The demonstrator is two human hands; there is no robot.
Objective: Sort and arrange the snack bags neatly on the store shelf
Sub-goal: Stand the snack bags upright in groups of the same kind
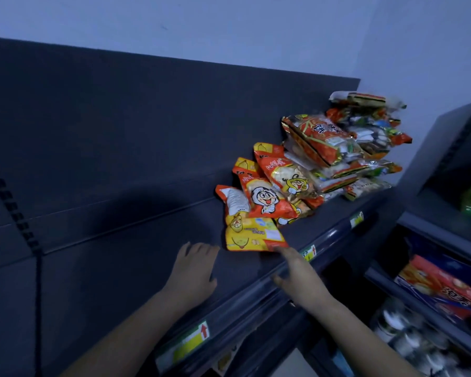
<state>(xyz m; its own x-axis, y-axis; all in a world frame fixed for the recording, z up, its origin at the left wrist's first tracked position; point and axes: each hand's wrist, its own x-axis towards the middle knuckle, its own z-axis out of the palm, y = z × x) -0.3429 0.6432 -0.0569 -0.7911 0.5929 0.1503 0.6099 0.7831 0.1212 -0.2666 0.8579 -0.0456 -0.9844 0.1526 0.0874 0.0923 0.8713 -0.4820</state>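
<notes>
On the dark top shelf [136, 257] lies a row of red and yellow snack bags. The nearest, a yellow bag [252, 232], lies flat near the front edge. Two red cartoon bags [267, 195] lean behind it, and a tall pile of mixed bags [348, 148] fills the shelf's right end. My left hand [192, 270] rests flat on the bare shelf, fingers straight, left of the yellow bag. My right hand [299, 273] reaches over the shelf's front edge, and its outstretched fingertip touches the yellow bag's near corner.
The shelf's front rail carries price labels [192, 341]. A lower shelf at right holds a red and blue pack [443, 289] and several cans [403, 336]. A second rack [462, 164] stands at far right with green bags. The dark back panel rises behind the shelf.
</notes>
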